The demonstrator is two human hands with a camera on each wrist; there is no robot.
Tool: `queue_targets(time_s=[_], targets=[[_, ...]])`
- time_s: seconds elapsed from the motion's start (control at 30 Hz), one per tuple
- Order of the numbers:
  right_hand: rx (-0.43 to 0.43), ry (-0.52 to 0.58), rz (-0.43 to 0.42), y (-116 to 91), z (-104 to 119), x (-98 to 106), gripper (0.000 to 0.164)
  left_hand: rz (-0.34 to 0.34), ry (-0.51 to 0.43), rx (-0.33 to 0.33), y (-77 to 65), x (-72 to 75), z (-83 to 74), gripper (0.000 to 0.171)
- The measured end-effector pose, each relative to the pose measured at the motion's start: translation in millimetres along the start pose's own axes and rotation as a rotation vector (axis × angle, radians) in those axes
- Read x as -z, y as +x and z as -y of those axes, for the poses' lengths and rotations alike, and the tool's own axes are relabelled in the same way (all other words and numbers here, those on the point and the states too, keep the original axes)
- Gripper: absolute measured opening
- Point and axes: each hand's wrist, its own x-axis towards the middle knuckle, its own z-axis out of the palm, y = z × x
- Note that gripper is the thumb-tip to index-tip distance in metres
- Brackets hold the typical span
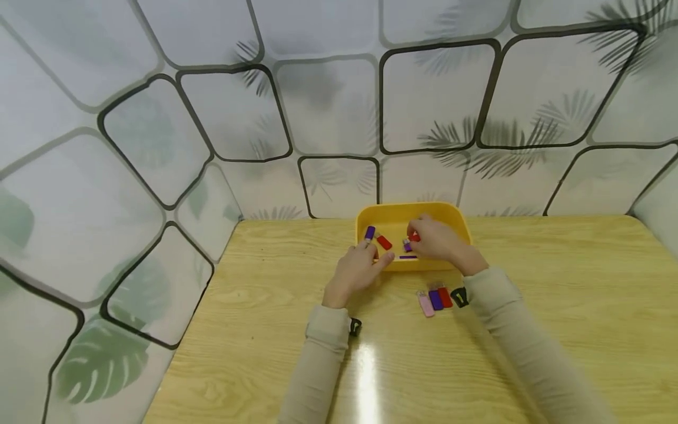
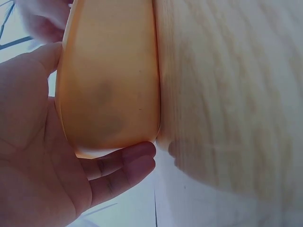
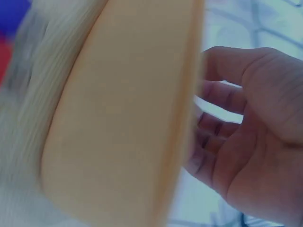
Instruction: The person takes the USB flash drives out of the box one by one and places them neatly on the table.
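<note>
Seemingly for steadiness, the yellow tray (image 1: 424, 266) is held by the curled left hand (image 1: 353, 271) while a red stick (image 1: 415, 238) is narrowly pinched by the right hand (image 1: 435, 238).

From here it looks like a tabletop work spot, decoratively lined; whether home, office or lab, I cannot tell. A wood-grain table (image 1: 254, 330) stands against pale walls (image 1: 328, 29) printed with rounded outlines (image 1: 381, 97) and leaves (image 1: 103, 362), more homely than industrial, and the tray (image 1: 418, 266) and small sticks (image 1: 436, 300) on it suggest light handwork.
</note>
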Motion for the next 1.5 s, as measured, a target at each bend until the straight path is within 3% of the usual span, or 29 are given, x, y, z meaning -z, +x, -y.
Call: queue_targets(time_s=[0.13,0.3,0.6,0.93,1.5], targets=[[-0.056,0.007,0.108,7,-23,-12,0.030,0.016,-0.020,-0.014,-0.9,-1.3,-0.6,0.061],[0.007,0.125,0.103,8,-41,-28,0.026,0.025,-0.023,-0.007,-4.5,-2.0,-1.9,0.060],[-0.013,0.227,0.074,8,-44,-36,0.023,0.028,-0.030,-0.009,-6.9,-2.3,-0.7,0.060],[-0.084,0.274,0.152,9,-42,-35,0.027,0.020,-0.030,0.004,-8.4,-3.6,0.7,0.060],[-0.091,0.334,0.222,20,-46,-28,0.031,0.006,-0.029,0.003,-1.5,1.4,1.0,0.060]])
